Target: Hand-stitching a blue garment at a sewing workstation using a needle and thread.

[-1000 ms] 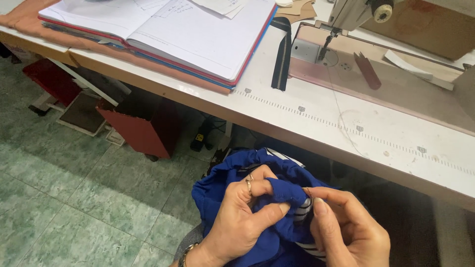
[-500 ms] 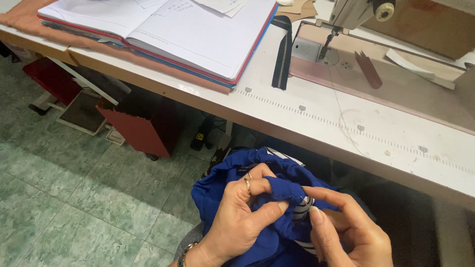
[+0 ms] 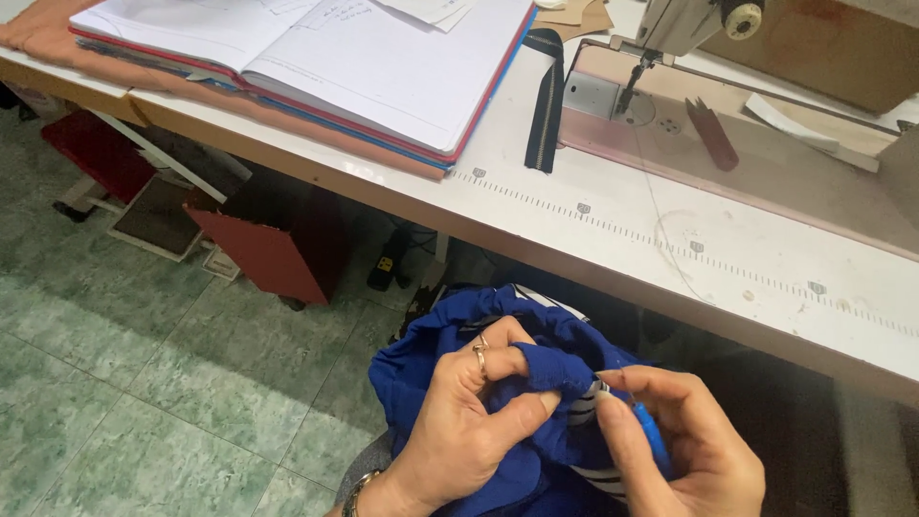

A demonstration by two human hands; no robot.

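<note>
While the left hand (image 3: 459, 431) keeps the blue fabric (image 3: 536, 383) pinched over its thumb in the lap, below the table (image 3: 670, 278) edge, the right hand (image 3: 684, 450) has shifted: fingers now clamp a blue-handled tool (image 3: 654, 436), its tip at the fold. Seam work looks under way.

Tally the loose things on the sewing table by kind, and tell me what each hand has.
On the table:
Open books: 1
Black zippers: 1
Dark red strips: 1
White strips: 1
Tan paper pieces: 1
Total: 5
In hand: left hand pinches blue fabric; right hand holds a blue-handled tool.
</note>
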